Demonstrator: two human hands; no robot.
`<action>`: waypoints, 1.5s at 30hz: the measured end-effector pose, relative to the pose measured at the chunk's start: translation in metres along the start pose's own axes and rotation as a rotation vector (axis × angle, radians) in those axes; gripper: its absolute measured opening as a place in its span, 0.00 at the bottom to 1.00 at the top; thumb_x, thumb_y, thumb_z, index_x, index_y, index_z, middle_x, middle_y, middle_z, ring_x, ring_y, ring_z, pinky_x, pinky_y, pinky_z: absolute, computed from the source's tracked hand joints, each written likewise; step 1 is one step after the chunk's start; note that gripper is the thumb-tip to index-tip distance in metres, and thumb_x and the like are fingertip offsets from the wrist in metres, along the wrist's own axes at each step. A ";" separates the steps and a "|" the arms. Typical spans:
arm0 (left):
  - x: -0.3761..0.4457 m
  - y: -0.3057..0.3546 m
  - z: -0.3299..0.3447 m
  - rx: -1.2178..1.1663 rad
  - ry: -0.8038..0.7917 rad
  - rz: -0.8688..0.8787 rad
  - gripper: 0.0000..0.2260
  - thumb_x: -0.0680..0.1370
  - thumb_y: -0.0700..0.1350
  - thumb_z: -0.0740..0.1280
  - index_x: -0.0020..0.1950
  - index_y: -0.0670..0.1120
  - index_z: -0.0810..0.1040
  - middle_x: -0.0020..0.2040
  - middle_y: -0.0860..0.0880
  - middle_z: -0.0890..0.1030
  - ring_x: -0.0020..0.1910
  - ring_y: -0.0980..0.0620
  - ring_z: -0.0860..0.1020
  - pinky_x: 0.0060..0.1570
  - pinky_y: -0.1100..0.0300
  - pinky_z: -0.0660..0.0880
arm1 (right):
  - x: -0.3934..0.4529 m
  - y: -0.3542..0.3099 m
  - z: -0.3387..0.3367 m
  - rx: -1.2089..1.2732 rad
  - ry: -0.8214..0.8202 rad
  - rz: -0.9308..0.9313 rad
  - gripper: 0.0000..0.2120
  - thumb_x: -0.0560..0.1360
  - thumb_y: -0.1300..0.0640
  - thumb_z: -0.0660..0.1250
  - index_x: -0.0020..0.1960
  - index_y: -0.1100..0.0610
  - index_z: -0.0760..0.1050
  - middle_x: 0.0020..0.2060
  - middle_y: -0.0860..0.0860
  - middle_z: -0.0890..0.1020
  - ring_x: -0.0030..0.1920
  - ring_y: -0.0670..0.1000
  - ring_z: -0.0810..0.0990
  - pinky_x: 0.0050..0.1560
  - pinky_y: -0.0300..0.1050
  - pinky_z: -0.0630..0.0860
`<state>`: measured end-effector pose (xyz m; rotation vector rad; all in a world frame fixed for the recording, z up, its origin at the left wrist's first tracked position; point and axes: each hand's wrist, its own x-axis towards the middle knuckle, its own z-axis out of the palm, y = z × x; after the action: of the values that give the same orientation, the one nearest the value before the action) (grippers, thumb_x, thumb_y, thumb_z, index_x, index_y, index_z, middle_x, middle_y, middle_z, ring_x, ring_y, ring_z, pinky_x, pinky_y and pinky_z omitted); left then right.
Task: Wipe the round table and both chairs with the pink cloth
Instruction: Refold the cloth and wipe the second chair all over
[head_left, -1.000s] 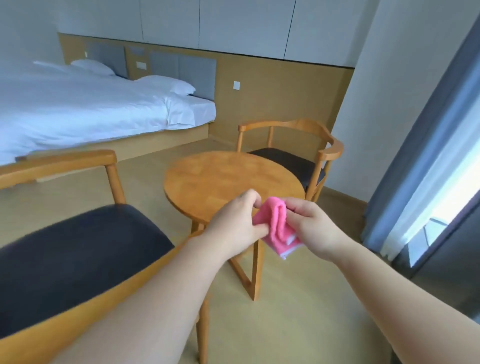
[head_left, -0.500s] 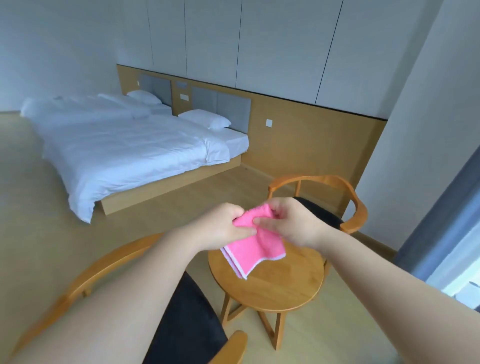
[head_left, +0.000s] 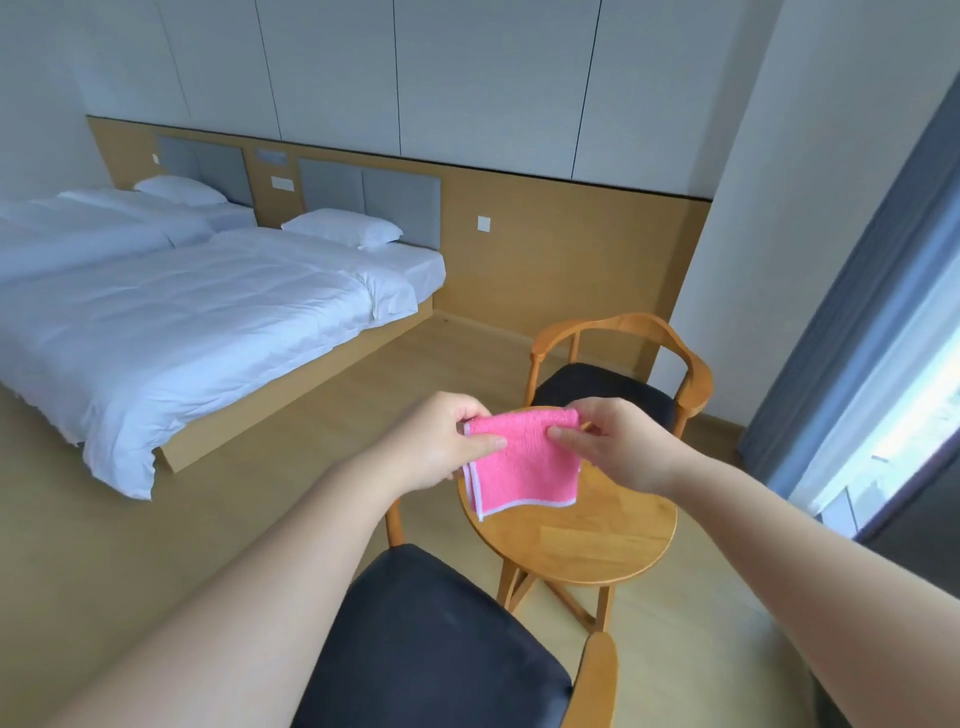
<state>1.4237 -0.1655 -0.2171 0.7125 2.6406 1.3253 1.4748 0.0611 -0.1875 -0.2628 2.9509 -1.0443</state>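
Beds and grey curtain frame the room; my left hand (head_left: 441, 441) and right hand (head_left: 618, 441) each pinch a top corner of the pink cloth (head_left: 524, 462), hanging directly above the round bench (head_left: 571, 545), between both chairs.

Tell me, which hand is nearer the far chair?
Right. The right hand pinches the pink cloth just in front of the far chair; the left hand holds the cloth's other corner, farther left.
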 end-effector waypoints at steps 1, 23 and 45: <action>0.000 -0.002 -0.002 -0.018 -0.008 0.006 0.05 0.70 0.57 0.70 0.42 0.58 0.79 0.37 0.57 0.83 0.34 0.60 0.81 0.32 0.61 0.78 | 0.001 -0.002 0.003 0.011 0.011 0.015 0.15 0.78 0.48 0.64 0.49 0.60 0.78 0.44 0.57 0.81 0.44 0.56 0.81 0.49 0.55 0.79; -0.032 -0.115 -0.107 -0.184 -0.098 0.101 0.11 0.69 0.48 0.73 0.51 0.56 0.81 0.44 0.55 0.84 0.45 0.55 0.82 0.47 0.54 0.80 | 0.042 -0.108 0.126 -0.091 0.381 0.096 0.18 0.72 0.63 0.71 0.62 0.53 0.79 0.52 0.45 0.81 0.50 0.41 0.77 0.48 0.28 0.70; -0.204 -0.122 -0.163 -0.086 -0.180 0.302 0.03 0.78 0.43 0.67 0.49 0.47 0.80 0.43 0.49 0.82 0.41 0.52 0.79 0.39 0.66 0.74 | -0.112 -0.233 0.240 -0.089 0.549 0.258 0.09 0.79 0.58 0.62 0.49 0.46 0.64 0.43 0.44 0.77 0.38 0.42 0.78 0.30 0.34 0.70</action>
<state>1.5121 -0.4386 -0.2356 1.1942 2.3881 1.3590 1.6355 -0.2493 -0.2350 0.4741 3.3705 -1.0923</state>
